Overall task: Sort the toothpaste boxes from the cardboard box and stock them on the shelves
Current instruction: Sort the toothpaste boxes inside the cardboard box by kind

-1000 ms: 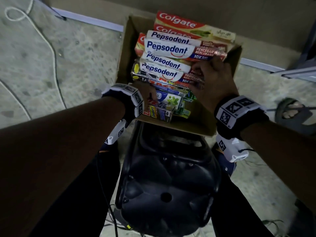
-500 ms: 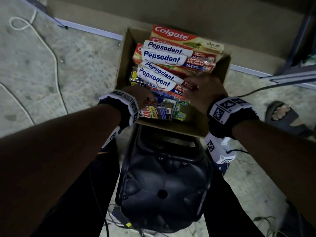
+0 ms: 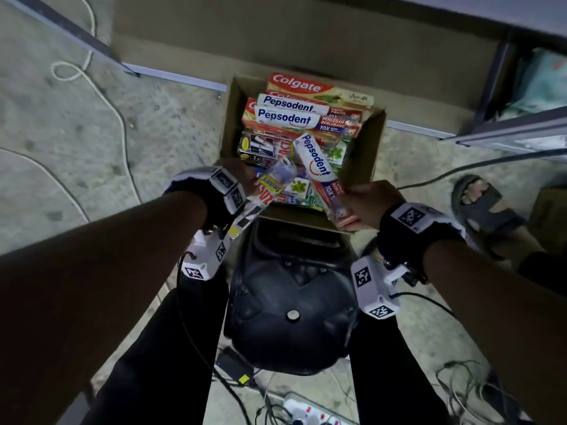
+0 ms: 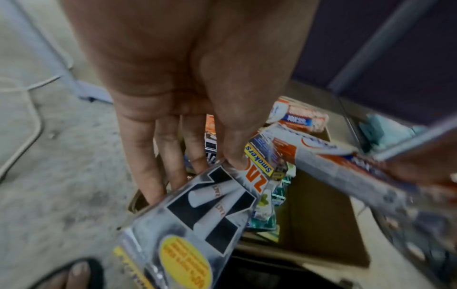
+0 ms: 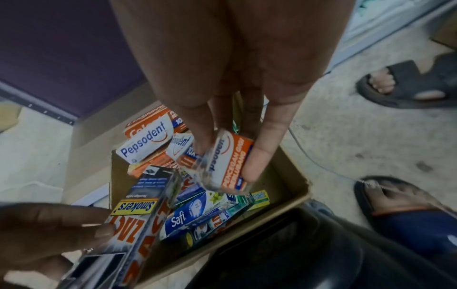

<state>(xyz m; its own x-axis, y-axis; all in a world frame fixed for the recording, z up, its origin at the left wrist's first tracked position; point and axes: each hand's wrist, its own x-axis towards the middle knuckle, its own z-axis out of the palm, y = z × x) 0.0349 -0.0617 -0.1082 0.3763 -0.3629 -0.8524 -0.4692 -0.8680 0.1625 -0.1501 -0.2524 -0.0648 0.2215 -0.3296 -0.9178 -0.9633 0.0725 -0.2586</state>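
Toothpaste boxes fill both hands: the right hand (image 3: 369, 204) pinches the near end of a white-and-red toothpaste box (image 3: 320, 176) between thumb and fingers (image 5: 259, 156), tilted up out of the cardboard box (image 3: 363, 154). At nine o'clock from it, the left hand (image 3: 242, 176) grips a silver smokers' toothpaste box (image 4: 197, 219), thumb on top, fingers beneath. More boxes lie stacked in the cardboard box toward twelve o'clock. A black stool (image 3: 291, 302) stands at six o'clock, between the legs.
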